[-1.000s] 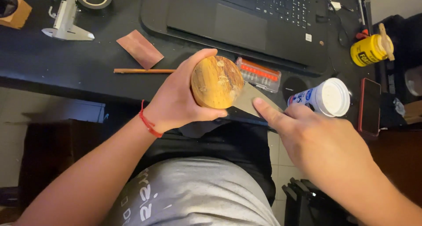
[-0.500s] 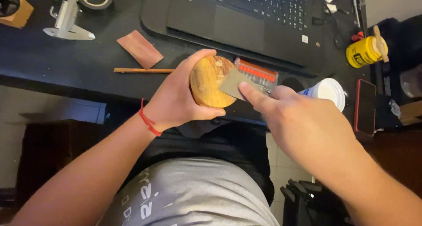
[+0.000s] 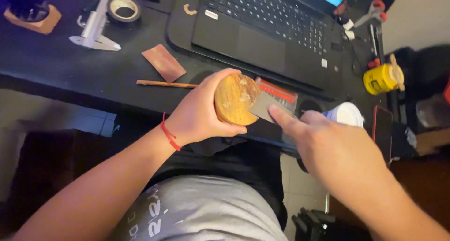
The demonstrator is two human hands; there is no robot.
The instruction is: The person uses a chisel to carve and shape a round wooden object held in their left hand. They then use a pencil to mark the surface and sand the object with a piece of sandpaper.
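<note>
"Where was the wooden disc?"

"Centre frame. My left hand wrapped its back, face turned up for working; my right hand pinched a grey sandpaper sheet against it."

Desk: black, dark top | laptop lay open at centre back | caliper and tape roll at back left | wooden block at far left corner | brown sandpaper piece beside thin wooden stick near front edge | yellow jar stood at right | red-edged phone lay near right front.
</note>
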